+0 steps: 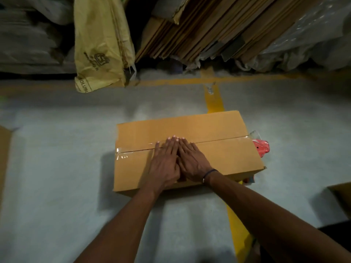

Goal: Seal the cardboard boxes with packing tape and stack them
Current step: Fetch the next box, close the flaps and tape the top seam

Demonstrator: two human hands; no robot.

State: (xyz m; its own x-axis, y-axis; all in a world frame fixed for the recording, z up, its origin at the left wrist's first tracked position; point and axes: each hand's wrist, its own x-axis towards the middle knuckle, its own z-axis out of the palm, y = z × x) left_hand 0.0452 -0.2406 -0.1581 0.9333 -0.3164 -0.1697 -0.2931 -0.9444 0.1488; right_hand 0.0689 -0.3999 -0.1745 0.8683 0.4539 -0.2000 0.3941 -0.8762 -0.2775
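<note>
- A closed cardboard box [190, 150] is seen lying flat on a grey concrete floor [57, 168], near the middle of the view, slightly turned so that its long side runs up toward the right.
- The two top flaps are met along a centre seam, over which a strip of clear tape [218, 139] is laid from end to end; the tape is folded down over the left end of the box, where it is creased and shiny.
- At the right end of the seam a loose tail of tape is raised off the box edge.
- The left hand [165, 164] is laid flat on the box top, fingers straight and spread, with the fingertips reaching the taped seam. Nothing is gripped.
- The right hand [191, 160] is laid flat beside it, fingers straight, partly overlapping the left hand at the thumb side; its fingertips also lie on the seam. Nothing is gripped. A dark band is worn at the right wrist.
- A red tape dispenser [263, 148] is partly hidden behind the right end of the box, just beside the loose tail of tape.
- A yellow painted line [214, 101] is marked on the floor and passes under the box.
- Flattened cardboard sheets [199, 29] are leaned at the back, with a yellowish sack [98, 44] standing to their left.
- Edges of other cardboard pieces are cut off at the left and right borders of the view.
</note>
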